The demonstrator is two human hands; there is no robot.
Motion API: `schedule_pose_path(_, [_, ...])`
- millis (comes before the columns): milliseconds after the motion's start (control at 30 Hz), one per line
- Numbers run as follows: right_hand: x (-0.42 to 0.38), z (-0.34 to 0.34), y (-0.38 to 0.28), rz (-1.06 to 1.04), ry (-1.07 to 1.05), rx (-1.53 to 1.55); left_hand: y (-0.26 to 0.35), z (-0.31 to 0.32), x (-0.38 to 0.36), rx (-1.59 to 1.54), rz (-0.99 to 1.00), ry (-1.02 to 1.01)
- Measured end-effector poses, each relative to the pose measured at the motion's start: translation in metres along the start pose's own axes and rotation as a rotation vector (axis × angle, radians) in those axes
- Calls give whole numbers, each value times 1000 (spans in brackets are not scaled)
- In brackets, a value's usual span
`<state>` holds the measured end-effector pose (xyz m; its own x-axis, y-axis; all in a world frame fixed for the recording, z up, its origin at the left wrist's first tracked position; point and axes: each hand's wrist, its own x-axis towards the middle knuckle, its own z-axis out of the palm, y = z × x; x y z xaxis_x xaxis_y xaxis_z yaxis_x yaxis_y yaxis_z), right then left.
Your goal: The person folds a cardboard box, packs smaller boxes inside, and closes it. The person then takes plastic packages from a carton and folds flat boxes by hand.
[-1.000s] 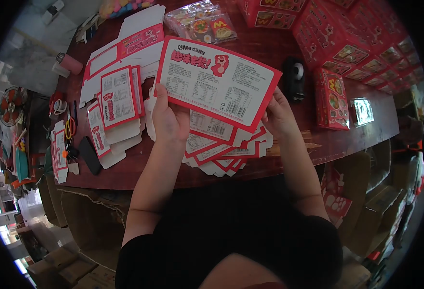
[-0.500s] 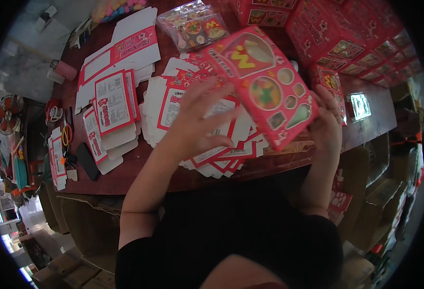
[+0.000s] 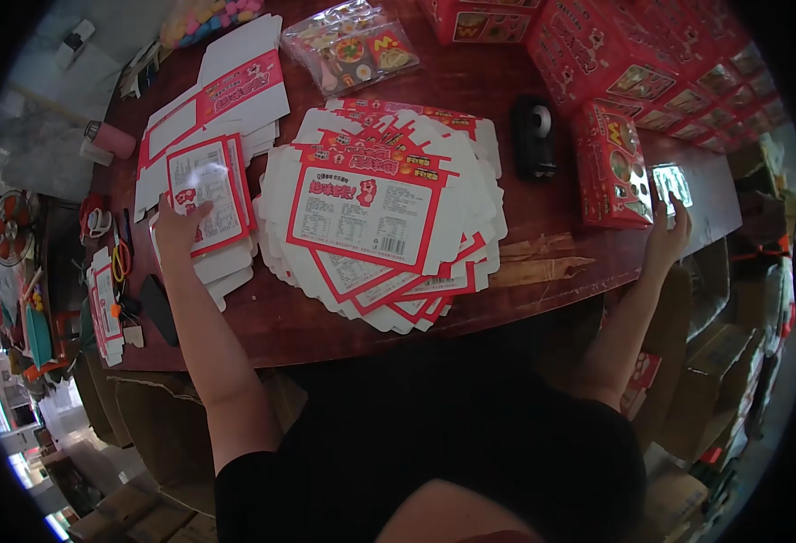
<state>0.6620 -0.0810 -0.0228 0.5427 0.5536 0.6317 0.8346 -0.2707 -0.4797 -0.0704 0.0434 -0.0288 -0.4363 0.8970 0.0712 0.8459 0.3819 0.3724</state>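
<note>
My left hand [image 3: 181,228] is at the left edge of a stack of flat printed cartons, its thumb over the face of the top flat carton [image 3: 221,204] and its fingers around the edge. My right hand [image 3: 669,233] has its fingers apart, close to the right side of a filled pink toy box [image 3: 610,172] and below a shiny packet [image 3: 674,185]. Between my hands lies a fanned pile of flat cartons [image 3: 371,222], back panels up. A black tape dispenser [image 3: 533,136] stands left of the pink box.
Stacked pink boxes [image 3: 606,54] rise at the back right. Clear bags of toy pieces [image 3: 352,50] lie at the back. White and red cartons [image 3: 226,86], scissors [image 3: 123,253] and a black phone-like object [image 3: 158,308] are on the left. Cardboard boxes [image 3: 710,371] stand below on the right.
The pink box left my hands and now stands at the right beside the tape dispenser. My left hand moved left to the carton stack; my right hand moved right and opened.
</note>
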Motion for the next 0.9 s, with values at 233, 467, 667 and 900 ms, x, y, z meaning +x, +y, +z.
schedule_pose_path(233, [-56,20,-158,3,-312,764,86,-71,-49,-384,197,367])
schedule_pose_path(467, [-98,47,-274,61,-930,1555,194,-21,-166,-1186,571,-655])
schedule_pose_path(667, [-109,45,-273,159,-1075,1424,200,13,-176,-1164,493,-631])
schedule_pose_path(900, [-122,68,-252,34,-1072,1163,183,69,-171,-1085,431,-417])
